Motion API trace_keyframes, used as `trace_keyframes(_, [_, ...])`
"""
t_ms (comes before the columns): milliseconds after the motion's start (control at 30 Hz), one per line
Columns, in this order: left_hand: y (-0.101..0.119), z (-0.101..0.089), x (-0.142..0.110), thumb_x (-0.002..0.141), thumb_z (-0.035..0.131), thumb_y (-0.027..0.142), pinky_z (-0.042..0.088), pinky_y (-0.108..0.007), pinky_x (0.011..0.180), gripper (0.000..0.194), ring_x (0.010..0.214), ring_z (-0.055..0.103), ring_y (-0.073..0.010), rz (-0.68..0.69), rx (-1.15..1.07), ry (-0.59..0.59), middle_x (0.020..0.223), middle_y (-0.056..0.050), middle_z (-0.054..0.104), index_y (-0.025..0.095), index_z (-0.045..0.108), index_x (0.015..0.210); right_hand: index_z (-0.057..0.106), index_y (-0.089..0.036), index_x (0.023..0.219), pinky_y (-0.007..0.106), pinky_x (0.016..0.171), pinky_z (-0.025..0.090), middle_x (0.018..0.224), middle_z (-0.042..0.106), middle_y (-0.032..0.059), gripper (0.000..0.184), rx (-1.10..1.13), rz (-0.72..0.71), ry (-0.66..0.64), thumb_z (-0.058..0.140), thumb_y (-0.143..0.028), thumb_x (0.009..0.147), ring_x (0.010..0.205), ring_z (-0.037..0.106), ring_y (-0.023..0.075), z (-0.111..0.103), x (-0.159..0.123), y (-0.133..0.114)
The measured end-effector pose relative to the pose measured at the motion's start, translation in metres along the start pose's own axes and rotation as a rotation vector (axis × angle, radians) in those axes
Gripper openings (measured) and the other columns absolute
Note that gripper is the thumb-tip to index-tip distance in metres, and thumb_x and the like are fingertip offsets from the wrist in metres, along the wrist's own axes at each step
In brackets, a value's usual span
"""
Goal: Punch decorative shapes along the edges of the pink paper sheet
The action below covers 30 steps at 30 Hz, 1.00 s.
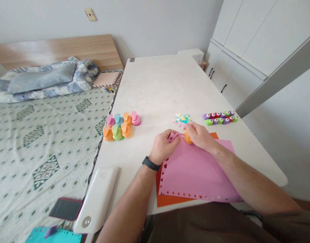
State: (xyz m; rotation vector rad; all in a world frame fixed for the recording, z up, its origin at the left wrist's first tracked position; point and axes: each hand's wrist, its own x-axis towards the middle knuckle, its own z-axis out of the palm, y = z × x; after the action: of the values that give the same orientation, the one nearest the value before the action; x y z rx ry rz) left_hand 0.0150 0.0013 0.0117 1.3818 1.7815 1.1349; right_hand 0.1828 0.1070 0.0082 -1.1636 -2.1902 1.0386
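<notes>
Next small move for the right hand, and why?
Probably squeeze the orange plastic paper punch: the right hand already grips it at the far edge of the pink paper sheet, beside dark flower-shaped cutouts, while the left hand holds that edge. I'd check seating first; the hand hides the slot.

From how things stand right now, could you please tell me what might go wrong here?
The orange punch in the right hand sits close to flower-shaped holes in the pink sheet, so a new cut might overlap one. The left hand grips the sheet beside those holes; a tug could tear it. Loose cut-out pieces lie just beyond the right hand, which could scatter them.
</notes>
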Motion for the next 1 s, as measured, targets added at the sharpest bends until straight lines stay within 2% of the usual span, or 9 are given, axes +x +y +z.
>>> trace_keyframes(533, [0.0011,0.0,-0.0002,0.088,0.064,0.029,0.053,-0.027,0.079,0.018,0.081,0.069,-0.0154,0.002,0.005,0.005,0.092,0.0,0.077,0.022,0.075,0.101,0.064,-0.024,0.086,0.031,0.065,0.038,0.071,0.064,0.0018,0.037,-0.057,-0.017,0.029,0.036,-0.042,0.102,0.069,0.059,0.0203,0.0016,0.0051,-0.003])
trace_keyframes(800, [0.0045,-0.0016,-0.0008,0.088,0.064,0.028,0.052,-0.028,0.081,0.018,0.089,0.071,-0.0178,-0.008,0.018,-0.012,0.097,0.0,0.078,0.023,0.075,0.101,0.063,-0.024,0.08,0.032,0.06,0.034,0.062,0.059,0.0004,0.036,-0.064,0.024,0.029,0.038,-0.04,0.101,0.061,0.053,0.0195,0.0041,0.0083,-0.0012])
trace_keyframes(1000, [0.0011,-0.0017,-0.0002,0.089,0.063,0.03,0.053,-0.028,0.08,0.021,0.089,0.072,-0.0184,-0.005,-0.014,-0.013,0.098,-0.002,0.078,0.022,0.075,0.103,0.067,-0.023,0.089,0.031,0.069,0.04,0.079,0.069,0.0009,0.032,0.038,-0.006,0.013,0.042,-0.041,0.1,0.075,0.061,0.0197,0.0023,0.0039,-0.0034])
